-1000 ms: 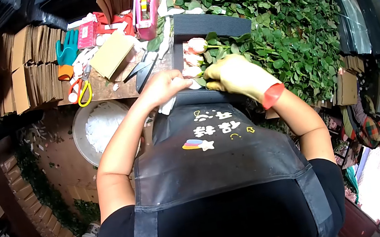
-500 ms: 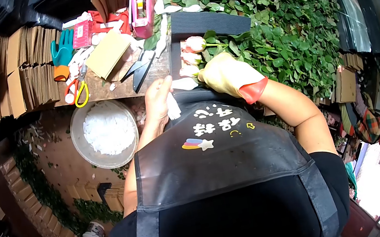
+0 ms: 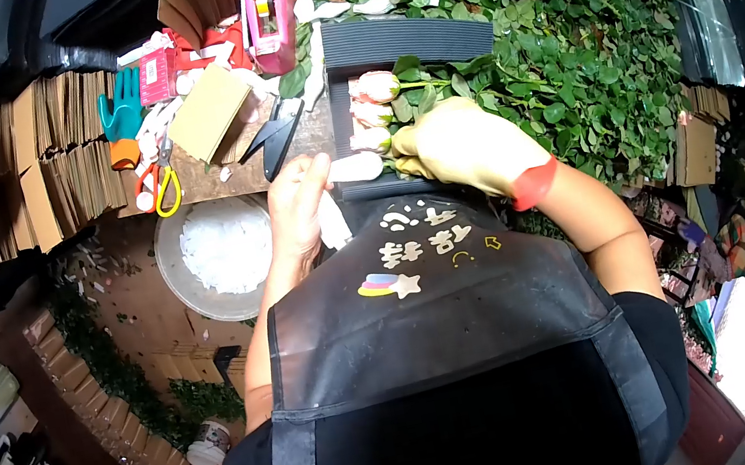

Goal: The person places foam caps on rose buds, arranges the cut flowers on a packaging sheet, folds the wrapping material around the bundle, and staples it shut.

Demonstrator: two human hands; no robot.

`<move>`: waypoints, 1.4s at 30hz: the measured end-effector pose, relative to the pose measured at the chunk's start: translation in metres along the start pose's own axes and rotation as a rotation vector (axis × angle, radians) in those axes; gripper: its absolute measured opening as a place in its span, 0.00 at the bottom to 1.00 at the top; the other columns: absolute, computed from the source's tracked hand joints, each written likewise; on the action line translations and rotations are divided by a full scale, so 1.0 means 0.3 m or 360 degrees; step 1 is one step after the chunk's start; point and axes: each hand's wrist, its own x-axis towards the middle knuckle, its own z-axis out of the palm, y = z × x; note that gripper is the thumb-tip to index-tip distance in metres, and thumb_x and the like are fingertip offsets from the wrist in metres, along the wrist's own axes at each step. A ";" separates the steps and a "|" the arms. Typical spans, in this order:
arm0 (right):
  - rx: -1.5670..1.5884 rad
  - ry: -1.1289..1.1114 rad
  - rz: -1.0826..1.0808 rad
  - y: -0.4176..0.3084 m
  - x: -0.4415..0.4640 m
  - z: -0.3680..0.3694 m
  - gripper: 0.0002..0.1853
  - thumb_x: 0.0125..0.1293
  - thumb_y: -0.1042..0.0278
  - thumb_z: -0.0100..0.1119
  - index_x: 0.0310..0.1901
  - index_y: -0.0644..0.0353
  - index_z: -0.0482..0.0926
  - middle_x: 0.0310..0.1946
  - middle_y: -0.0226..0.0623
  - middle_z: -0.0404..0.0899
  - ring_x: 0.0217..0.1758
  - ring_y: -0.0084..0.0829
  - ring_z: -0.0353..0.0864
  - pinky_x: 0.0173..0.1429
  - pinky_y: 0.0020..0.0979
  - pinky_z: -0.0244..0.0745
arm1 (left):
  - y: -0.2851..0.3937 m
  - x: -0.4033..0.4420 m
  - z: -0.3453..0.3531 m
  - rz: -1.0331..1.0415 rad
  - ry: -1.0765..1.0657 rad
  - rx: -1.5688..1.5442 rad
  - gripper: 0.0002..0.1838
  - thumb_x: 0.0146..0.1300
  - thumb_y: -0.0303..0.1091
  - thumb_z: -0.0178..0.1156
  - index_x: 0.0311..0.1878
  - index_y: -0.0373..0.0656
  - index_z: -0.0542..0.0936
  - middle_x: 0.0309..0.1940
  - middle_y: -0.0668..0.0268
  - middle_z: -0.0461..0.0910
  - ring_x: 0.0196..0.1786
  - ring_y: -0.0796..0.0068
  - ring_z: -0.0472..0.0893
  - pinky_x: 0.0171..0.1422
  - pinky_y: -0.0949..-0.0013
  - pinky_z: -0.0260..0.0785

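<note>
Pale pink roses point(image 3: 375, 88) lie in a row on black corrugated board point(image 3: 403, 40), heads to the left and leafy stems to the right. At the near end of the row, a white sleeve point(image 3: 355, 169) covers what seems to be another rose head. My bare left hand point(image 3: 296, 204) pinches the sleeve's left end, with more white sleeves point(image 3: 333, 223) hanging from its palm. My right hand point(image 3: 462, 149), in a yellow glove with a red cuff, is closed around the rose's stem just right of the sleeve; the stem is mostly hidden.
Left on the table are black-handled scissors point(image 3: 278, 137), orange-and-yellow scissors point(image 3: 166, 177), a cardboard stack point(image 3: 210, 112), a pink tape dispenser point(image 3: 270, 16) and a teal glove point(image 3: 121, 107). A bowl of white sleeves point(image 3: 222, 254) stands below the edge. Leafy stems point(image 3: 579, 47) pile up right.
The white sleeve, previously limp beside the near rose, now stretches rounded between my hands. My left hand has turned slightly; my right hand has shifted slightly down. The camera view has moved a little.
</note>
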 end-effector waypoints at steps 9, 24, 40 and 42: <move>0.0086 0.0282 -0.0100 0.008 -0.026 0.081 0.13 0.74 0.56 0.61 0.40 0.57 0.86 0.28 0.47 0.85 0.34 0.49 0.87 0.41 0.47 0.78 | -0.008 -0.025 0.093 -0.0017 0.0080 -0.0102 0.13 0.78 0.40 0.67 0.36 0.46 0.81 0.31 0.76 0.79 0.34 0.87 0.74 0.41 0.78 0.64; -0.0220 -0.0067 0.0054 -0.051 -0.004 0.011 0.10 0.69 0.65 0.58 0.41 0.59 0.88 0.34 0.49 0.89 0.40 0.50 0.91 0.47 0.46 0.83 | 0.076 -0.131 -0.620 0.0121 0.0862 0.1232 0.19 0.76 0.46 0.67 0.30 0.46 0.81 0.23 0.77 0.76 0.30 0.80 0.74 0.37 0.72 0.62; -0.0728 0.0060 -0.0027 -0.042 0.064 0.091 0.09 0.64 0.68 0.61 0.36 0.60 0.89 0.35 0.54 0.88 0.38 0.52 0.90 0.44 0.46 0.84 | 0.039 0.233 0.038 0.0665 -0.0546 0.1817 0.57 0.50 0.54 0.84 0.72 0.33 0.61 0.68 0.42 0.65 0.77 0.42 0.63 0.83 0.51 0.58; -0.0478 0.0053 -0.0043 -0.007 0.041 0.075 0.08 0.63 0.67 0.62 0.36 0.59 0.89 0.34 0.52 0.88 0.38 0.52 0.89 0.45 0.46 0.83 | 0.030 0.253 0.052 0.0633 -0.0632 0.1906 0.56 0.48 0.52 0.85 0.71 0.33 0.62 0.66 0.43 0.64 0.77 0.41 0.62 0.83 0.50 0.58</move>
